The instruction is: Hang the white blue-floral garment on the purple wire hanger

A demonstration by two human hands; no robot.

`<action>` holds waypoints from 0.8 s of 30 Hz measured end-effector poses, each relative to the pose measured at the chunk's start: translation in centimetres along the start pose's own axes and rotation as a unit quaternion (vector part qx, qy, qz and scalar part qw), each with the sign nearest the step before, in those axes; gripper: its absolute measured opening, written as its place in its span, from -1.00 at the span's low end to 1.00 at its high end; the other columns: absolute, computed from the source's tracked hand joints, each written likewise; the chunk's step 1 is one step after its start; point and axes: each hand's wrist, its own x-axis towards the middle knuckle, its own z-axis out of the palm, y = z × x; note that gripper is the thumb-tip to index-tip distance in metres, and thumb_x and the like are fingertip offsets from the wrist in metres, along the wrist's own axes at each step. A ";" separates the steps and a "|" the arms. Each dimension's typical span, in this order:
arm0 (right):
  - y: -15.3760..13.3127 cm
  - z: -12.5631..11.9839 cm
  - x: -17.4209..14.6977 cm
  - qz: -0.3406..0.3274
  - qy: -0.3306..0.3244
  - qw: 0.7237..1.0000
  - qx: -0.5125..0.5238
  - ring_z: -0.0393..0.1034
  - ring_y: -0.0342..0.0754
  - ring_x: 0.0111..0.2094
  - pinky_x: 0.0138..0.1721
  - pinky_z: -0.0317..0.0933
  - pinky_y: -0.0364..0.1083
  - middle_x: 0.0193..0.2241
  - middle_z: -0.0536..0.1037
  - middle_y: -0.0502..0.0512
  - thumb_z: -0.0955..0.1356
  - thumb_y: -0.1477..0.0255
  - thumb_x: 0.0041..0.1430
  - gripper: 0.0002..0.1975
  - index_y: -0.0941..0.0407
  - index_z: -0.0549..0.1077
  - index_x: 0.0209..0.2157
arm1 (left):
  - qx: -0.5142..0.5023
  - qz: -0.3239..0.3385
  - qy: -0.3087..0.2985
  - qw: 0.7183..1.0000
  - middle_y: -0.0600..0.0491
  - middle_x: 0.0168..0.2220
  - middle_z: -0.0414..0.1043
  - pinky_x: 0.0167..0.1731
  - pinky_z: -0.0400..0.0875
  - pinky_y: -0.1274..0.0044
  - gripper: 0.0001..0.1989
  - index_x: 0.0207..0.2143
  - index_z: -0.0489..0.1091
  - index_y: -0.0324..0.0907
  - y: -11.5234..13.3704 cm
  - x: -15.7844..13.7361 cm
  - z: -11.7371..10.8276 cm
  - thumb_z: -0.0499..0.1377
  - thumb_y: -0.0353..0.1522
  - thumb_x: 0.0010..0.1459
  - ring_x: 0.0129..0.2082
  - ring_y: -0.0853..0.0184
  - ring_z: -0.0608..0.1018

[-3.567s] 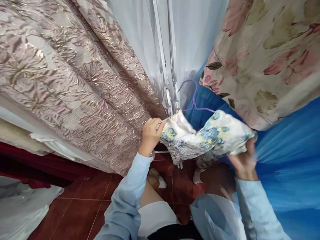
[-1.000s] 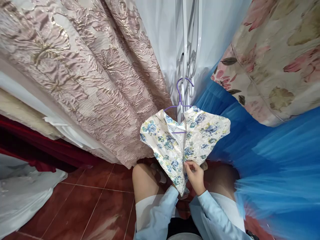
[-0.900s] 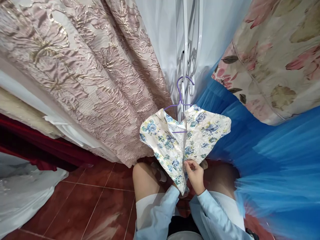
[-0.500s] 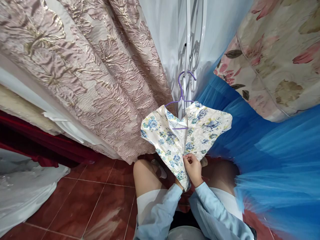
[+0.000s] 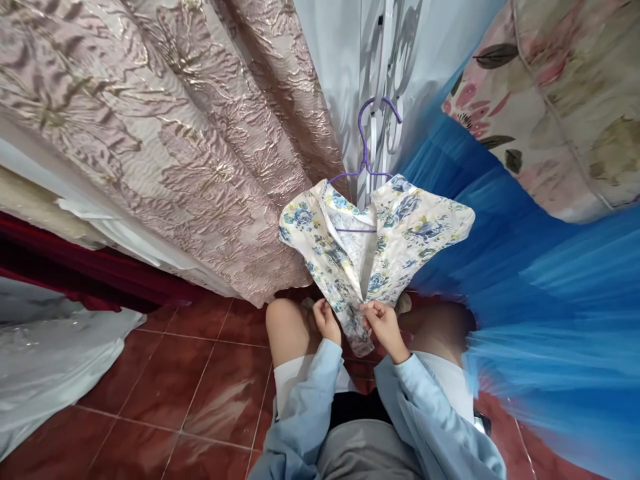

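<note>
A short-sleeved white blouse with blue and green flowers hangs in front of me on a purple hanger, its front parted in a V at the neck. My right hand pinches the front edge at the lower point of that V. Beside the blouse's left side is my left hand, its fingers curled close to the fabric edge; whether anything sits in them is hidden. The blouse's lower end narrows and hangs between my two hands, above my knees.
White hangers hang linked above the purple one. A pink-gold brocade cloth drapes on the left, blue tulle on the right, with a floral fabric over it. Below is a red tiled floor.
My left hand has come out from behind the blouse's lower end to its left side. The right hand stays at the front edge, and the neck opening looks wider.
</note>
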 end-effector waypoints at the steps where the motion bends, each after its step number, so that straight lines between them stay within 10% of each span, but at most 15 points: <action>1: 0.0 0.0 -0.1 0.001 -0.005 1.000 0.003 0.21 -0.14 -0.67 -0.57 0.12 -0.12 -0.72 0.41 -0.03 0.43 -0.01 0.11 -0.52 0.09 0.37 -0.57 | 0.006 0.006 0.012 1.000 -0.03 -0.18 0.43 -0.11 0.44 0.39 -0.62 -0.11 0.38 -0.20 0.0 0.0 -0.3 0.11 -0.06 0.32 -0.17 0.26 0.51; 8: -0.3 0.3 -0.6 0.004 -0.014 0.999 0.032 0.24 -0.15 -0.64 -0.55 0.15 -0.13 -0.68 0.46 0.00 0.48 0.07 0.07 -0.57 0.11 0.42 -0.59 | 0.049 0.140 -0.228 0.962 -0.09 -0.09 0.46 -0.01 0.43 0.35 -0.70 -0.03 0.41 -0.16 2.5 -3.6 0.4 0.15 -0.43 0.17 -0.06 0.19 0.53; 24: -8.2 1.4 1.1 -0.042 0.024 0.998 0.027 0.21 -0.19 -0.70 -0.62 0.11 -0.17 -0.71 0.44 -0.02 0.46 0.23 0.11 -0.64 0.13 0.42 -0.63 | 0.103 0.197 -0.289 0.931 -0.07 -0.25 0.44 -0.17 0.38 0.38 -0.89 -0.23 0.35 -0.14 5.5 -4.7 0.7 0.04 -0.43 0.29 -0.21 0.18 0.51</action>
